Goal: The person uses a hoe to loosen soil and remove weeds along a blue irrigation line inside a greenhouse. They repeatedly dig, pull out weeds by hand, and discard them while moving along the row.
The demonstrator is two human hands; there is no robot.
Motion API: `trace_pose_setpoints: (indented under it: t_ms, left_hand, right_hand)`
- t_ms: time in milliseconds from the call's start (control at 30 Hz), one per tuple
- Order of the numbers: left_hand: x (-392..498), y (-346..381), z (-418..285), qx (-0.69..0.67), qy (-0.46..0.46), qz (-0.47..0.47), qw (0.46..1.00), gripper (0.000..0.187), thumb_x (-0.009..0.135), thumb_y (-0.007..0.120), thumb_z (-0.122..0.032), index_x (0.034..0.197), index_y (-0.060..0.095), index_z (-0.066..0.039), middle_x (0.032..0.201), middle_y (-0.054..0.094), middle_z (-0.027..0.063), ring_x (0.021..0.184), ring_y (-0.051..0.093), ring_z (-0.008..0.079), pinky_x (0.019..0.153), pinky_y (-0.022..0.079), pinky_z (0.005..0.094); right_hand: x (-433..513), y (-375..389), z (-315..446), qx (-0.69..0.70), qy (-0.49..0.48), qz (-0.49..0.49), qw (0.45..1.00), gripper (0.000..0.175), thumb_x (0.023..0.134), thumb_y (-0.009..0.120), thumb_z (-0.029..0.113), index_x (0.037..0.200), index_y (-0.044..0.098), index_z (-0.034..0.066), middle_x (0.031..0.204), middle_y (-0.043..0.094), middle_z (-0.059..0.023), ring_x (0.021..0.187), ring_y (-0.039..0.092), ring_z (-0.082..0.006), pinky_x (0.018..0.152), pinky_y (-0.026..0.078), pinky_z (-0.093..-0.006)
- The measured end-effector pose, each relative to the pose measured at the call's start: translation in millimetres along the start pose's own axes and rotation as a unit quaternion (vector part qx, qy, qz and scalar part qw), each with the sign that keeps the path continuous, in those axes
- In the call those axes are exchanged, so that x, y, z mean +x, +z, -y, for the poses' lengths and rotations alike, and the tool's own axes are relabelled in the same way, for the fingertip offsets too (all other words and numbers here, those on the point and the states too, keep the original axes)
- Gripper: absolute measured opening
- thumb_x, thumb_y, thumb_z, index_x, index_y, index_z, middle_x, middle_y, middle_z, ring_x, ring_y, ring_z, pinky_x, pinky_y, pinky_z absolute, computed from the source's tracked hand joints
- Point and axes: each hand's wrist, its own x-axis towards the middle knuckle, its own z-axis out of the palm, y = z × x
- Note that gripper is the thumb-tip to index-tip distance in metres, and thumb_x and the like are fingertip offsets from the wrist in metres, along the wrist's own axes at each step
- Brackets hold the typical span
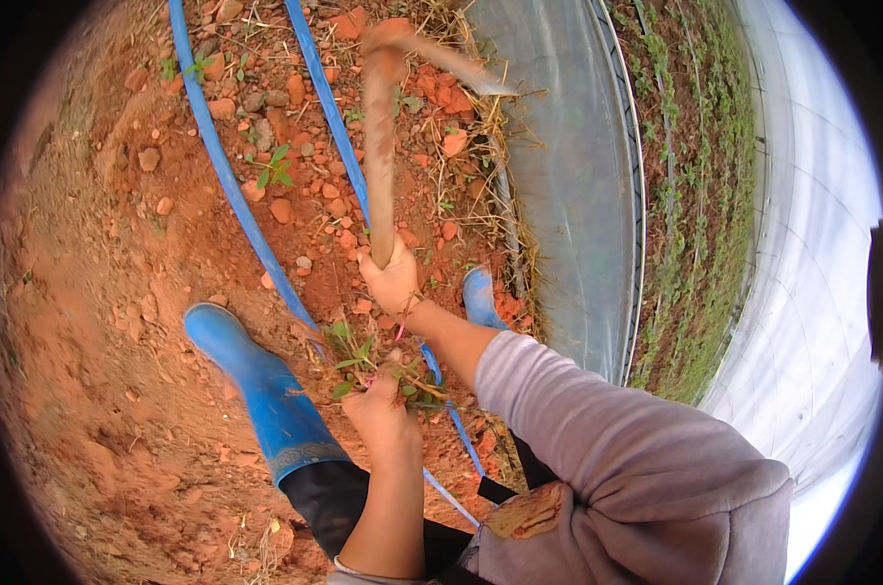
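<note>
My right hand [391, 281] grips the wooden handle of a short-handled hoe [380, 146]. The hoe's narrow metal head [452, 62] is blurred and points right, over the straw along the edge of the plastic sheeting; whether it touches anything I cannot tell. Closer to my body, my left hand [383, 409] is closed around a bunch of pulled weeds [357, 358], with green leaves and dry stems sticking out on both sides. A small green weed [274, 170] grows in the red, stony soil [317, 212] left of the handle.
Two blue flat hoses [222, 161] run along the soil, one partly behind my hands. My blue rubber boots [258, 380] stand apart. On the right rises a translucent plastic greenhouse wall [565, 168], with rows of green plants [704, 183] beyond it. Dry straw [492, 146] lies along its base.
</note>
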Motion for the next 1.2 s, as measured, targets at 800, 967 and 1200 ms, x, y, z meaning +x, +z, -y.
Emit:
trace_pose_setpoints:
  t_ms: [800, 967, 1200]
  left_hand:
    - [0.1, 3.6, -12.5, -0.015, -0.022, 0.002, 1.0, 0.021, 0.071, 0.064, 0.006, 0.088, 0.052, 0.001, 0.078, 0.059, 0.0084, 0.068, 0.059, 0.0175, 0.057, 0.046, 0.0322]
    - [1.4, 3.2, -13.7, -0.01, -0.044, -0.026, 0.999, 0.027, 0.071, 0.064, 0.005, 0.092, 0.048, 0.001, 0.084, 0.058, 0.0104, 0.072, 0.059, 0.0185, 0.062, 0.045, 0.0322]
    - [-4.0, 10.9, -25.2, -0.037, -0.028, -0.028, 0.999, 0.024, 0.072, 0.063, 0.005, 0.09, 0.048, 0.0, 0.082, 0.057, 0.0091, 0.069, 0.059, 0.0183, 0.06, 0.046, 0.0325]
  right_hand:
    - [27.6, -61.1, 42.4, -0.32, 0.071, 0.179, 0.928, 0.034, 0.071, 0.059, 0.015, 0.099, 0.052, -0.0029, 0.082, 0.059, -0.0186, 0.074, 0.059, -0.0285, 0.064, 0.047, -0.0381]
    - [43.9, -50.0, 134.5, -0.382, -0.012, 0.037, 0.923, 0.037, 0.069, 0.059, 0.016, 0.1, 0.049, -0.001, 0.082, 0.059, -0.017, 0.074, 0.059, -0.0268, 0.066, 0.046, -0.0379]
    - [74.7, -24.9, 214.9, 0.02, -0.237, 0.012, 0.971, 0.034, 0.075, 0.066, 0.022, 0.091, 0.045, 0.002, 0.071, 0.054, -0.0052, 0.061, 0.054, -0.0137, 0.052, 0.045, -0.0286]
